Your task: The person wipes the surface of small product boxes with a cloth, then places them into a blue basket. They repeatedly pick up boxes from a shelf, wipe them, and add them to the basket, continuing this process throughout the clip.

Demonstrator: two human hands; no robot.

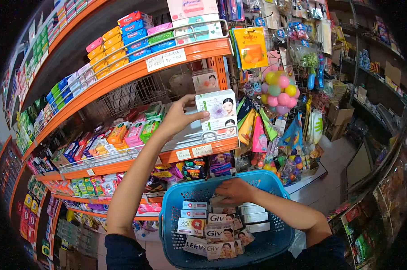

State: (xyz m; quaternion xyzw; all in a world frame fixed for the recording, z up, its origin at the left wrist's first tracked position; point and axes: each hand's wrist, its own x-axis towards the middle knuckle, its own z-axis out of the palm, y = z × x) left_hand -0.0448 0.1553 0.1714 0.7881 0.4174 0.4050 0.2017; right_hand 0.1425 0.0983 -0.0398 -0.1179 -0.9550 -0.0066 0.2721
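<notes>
My left hand (185,116) has its thumb on the face of a white soap box (218,106), the upper of a small stack near the right end of the shelf. Its fingers curl around the box's left side. A matching box (220,124) lies under it, behind the wire rail. My right hand (235,191) reaches into a blue plastic basket (166,216), its fingers on a soap box (221,201) that the hand partly hides. Several boxed soaps lie in the basket, including Giv boxes (220,233), a Zen box (190,226) and white boxes (254,214).
An orange-edged shelf (190,50) with wrapped soaps (136,37) runs above my left hand. Soap packs (136,133) fill the shelf to the left. To the right hang a bag of coloured balls (279,89) and an orange Stella pack (250,47). Cartons (340,113) stand farther back.
</notes>
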